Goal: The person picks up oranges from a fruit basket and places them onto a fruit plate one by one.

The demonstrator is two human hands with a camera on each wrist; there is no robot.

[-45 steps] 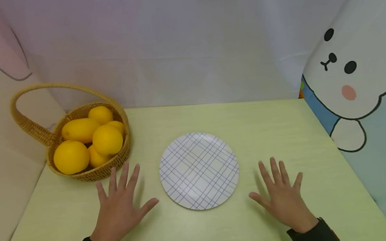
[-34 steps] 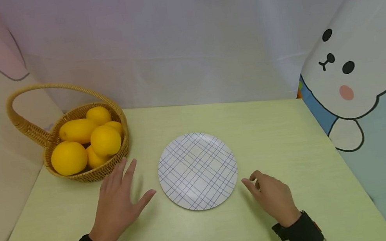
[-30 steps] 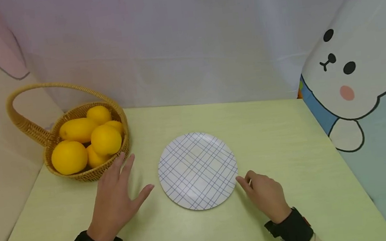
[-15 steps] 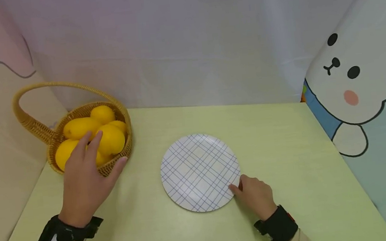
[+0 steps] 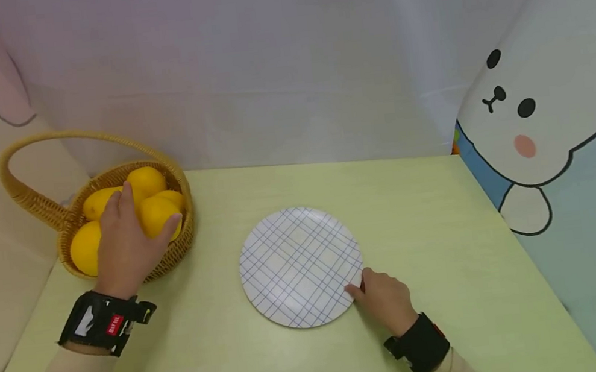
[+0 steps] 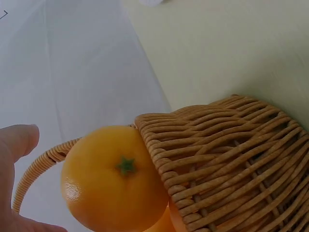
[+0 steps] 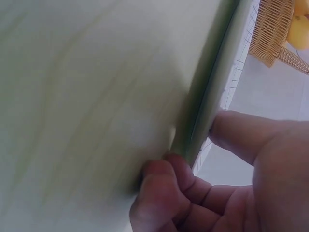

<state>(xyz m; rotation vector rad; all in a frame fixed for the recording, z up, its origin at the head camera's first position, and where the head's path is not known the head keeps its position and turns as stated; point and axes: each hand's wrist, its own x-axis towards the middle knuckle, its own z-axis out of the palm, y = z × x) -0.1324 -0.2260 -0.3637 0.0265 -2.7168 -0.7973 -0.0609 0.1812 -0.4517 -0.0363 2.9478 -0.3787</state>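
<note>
My left hand [image 5: 130, 246] reaches over the wicker basket [image 5: 177, 256], its fingers spread above the yellow-orange fruit. Beside its thumb sits a round orange [image 5: 156, 214]. In the left wrist view this orange [image 6: 111, 183], with a green star-shaped stem end, shows beside the rim, and a gap separates it from the thumb [image 6: 21, 140]. My right hand [image 5: 386, 299] pinches the lower right rim of a round white plate [image 5: 301, 264] with blue crossed lines. In the right wrist view the thumb [image 7: 241, 133] lies over the plate's edge, curled fingers below it.
More fruit lies in the basket: a long lemon-like one [image 5: 100, 202], a big round one [image 5: 85, 249] and others partly hidden. The basket's tall handle [image 5: 32, 199] arches over its back left. A pale cloth wall [image 5: 277, 91] borders the back of the light green table [image 5: 416, 216].
My left hand has moved forward from the table to over the fruit basket. The right hand has gone from spread fingers on the table to pinching the plate's rim. The plate stays in place.
</note>
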